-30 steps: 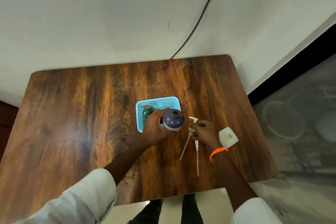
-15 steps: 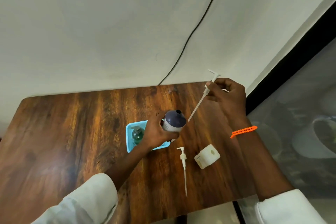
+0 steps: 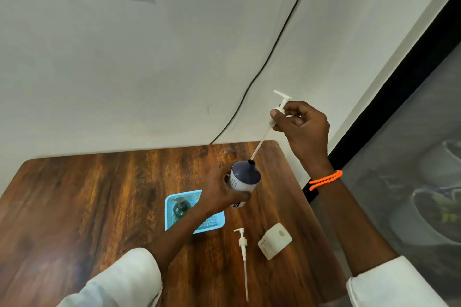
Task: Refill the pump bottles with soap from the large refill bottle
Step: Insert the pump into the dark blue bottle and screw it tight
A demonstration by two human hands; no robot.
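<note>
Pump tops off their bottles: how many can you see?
2. One pump top is pinched in the right hand, its tube tip at the mouth of the blue bottle. The other pump top lies on the table, beside the white block.

Just below where the left hand point(image 3: 219, 194) is gripping it, the blue-and-white bottle point(image 3: 243, 178) is showing white letters, seemingly "JO". The white block's point(image 3: 274, 243) label is staying illegible.

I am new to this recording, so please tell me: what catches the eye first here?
The right hand, raised above the table, pinches a white pump whose tube tip meets the mouth of the navy-topped bottle gripped by the left hand. A second pump lies on the wooden table, beside a blue basket.
</note>
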